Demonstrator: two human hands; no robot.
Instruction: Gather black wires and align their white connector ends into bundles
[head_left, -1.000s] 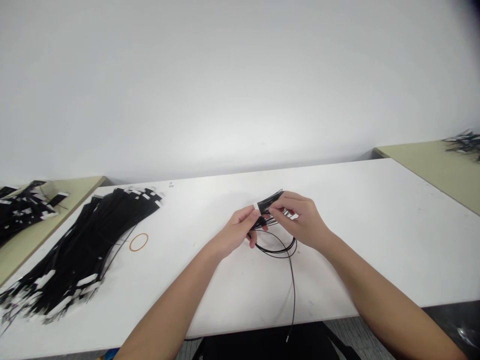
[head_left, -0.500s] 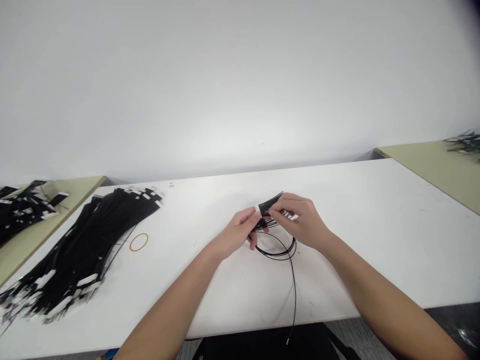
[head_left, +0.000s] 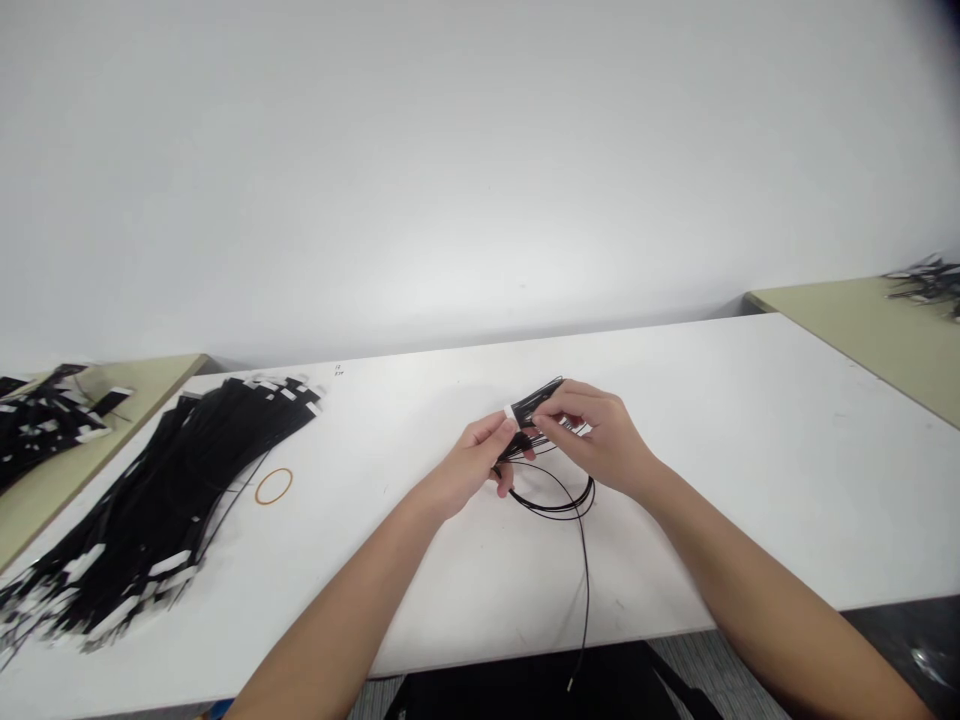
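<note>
At the far left, on a beige side table (head_left: pixel 135 375), a small heap of black strips (head_left: pixel 45 425) was seen. On the white table (head_left: pixel 750 450) a large pile (head_left: pixel 150 500) of the same strips was spread, with a rubber band (head_left: pixel 274 486) laid just beside it. Near the middle, a bundle of strips (head_left: pixel 536 408) (white-tabbed at one end) was pinched by the left hand (head_left: pixel 469 465), fingers closed on it. Its other side was gripped by the right hand (head_left: pixel 600 440), fingertips clamped. Below the hands a cable (head_left: pixel 559 500) was looped, one end trailing over the table's edge.
</note>
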